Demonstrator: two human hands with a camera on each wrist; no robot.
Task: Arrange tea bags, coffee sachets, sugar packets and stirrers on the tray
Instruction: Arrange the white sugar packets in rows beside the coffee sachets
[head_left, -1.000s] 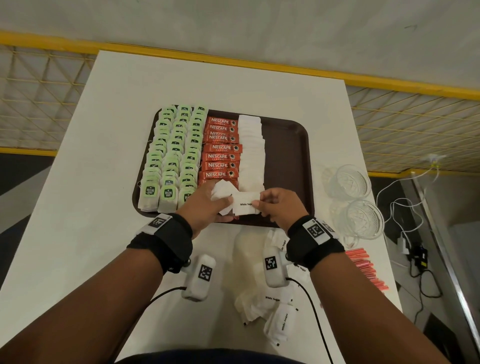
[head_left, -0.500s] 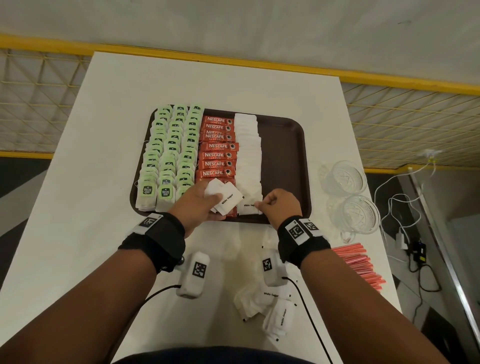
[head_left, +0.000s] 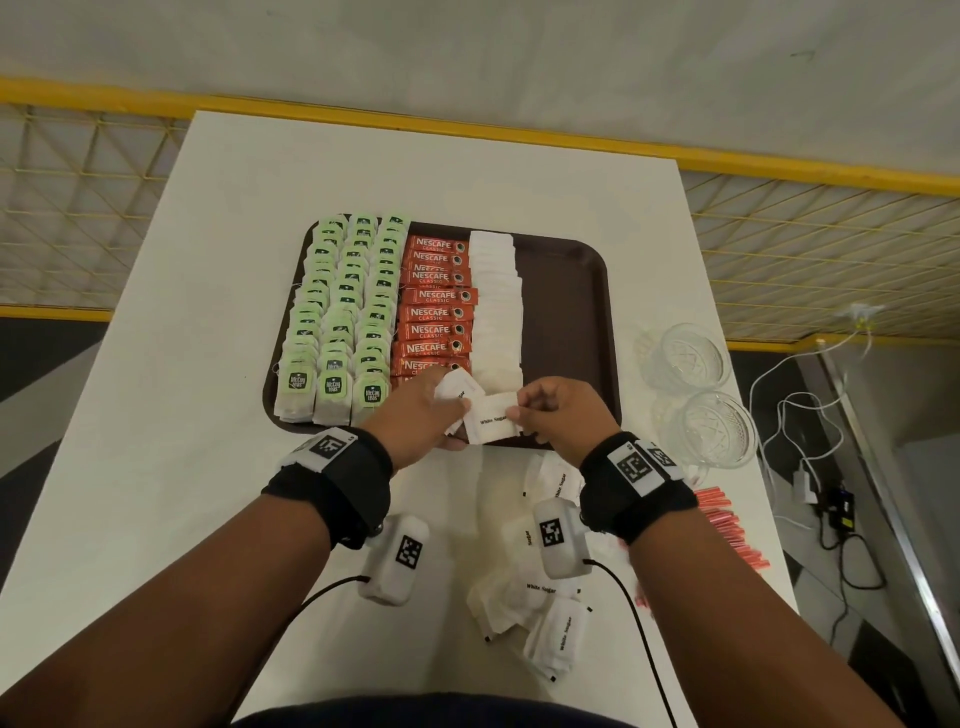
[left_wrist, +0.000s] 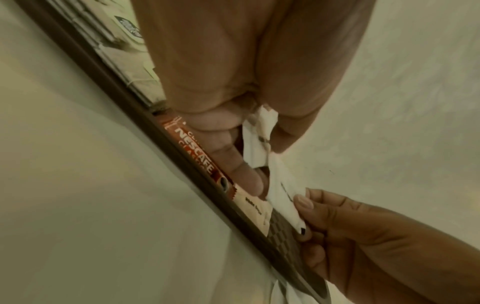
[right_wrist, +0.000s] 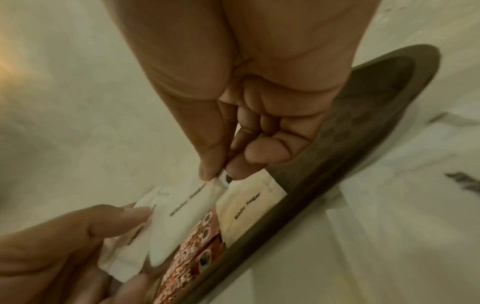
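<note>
A brown tray (head_left: 571, 291) holds three columns of green tea bags (head_left: 343, 317), a column of red Nescafe sachets (head_left: 436, 306) and a column of white sugar packets (head_left: 496, 306). At the tray's near edge my left hand (head_left: 421, 415) grips a small bunch of sugar packets (head_left: 457, 389). My right hand (head_left: 556, 415) pinches the end of one white sugar packet (head_left: 491, 418) between thumb and forefinger, the packet still touching the left hand's bunch. The right wrist view shows that pinch (right_wrist: 221, 176) above a laid sugar packet (right_wrist: 246, 205).
Loose sugar packets (head_left: 545, 608) lie on the white table (head_left: 156, 415) near me. Red stirrers (head_left: 727, 525) lie at the right by two glass bowls (head_left: 711, 431). White and black cables (head_left: 810, 457) run off the table's right edge. The tray's right third is bare.
My right hand let go of the packet it had laid on the tray, came back to the left hand and now pinches another packet from the bunch.
</note>
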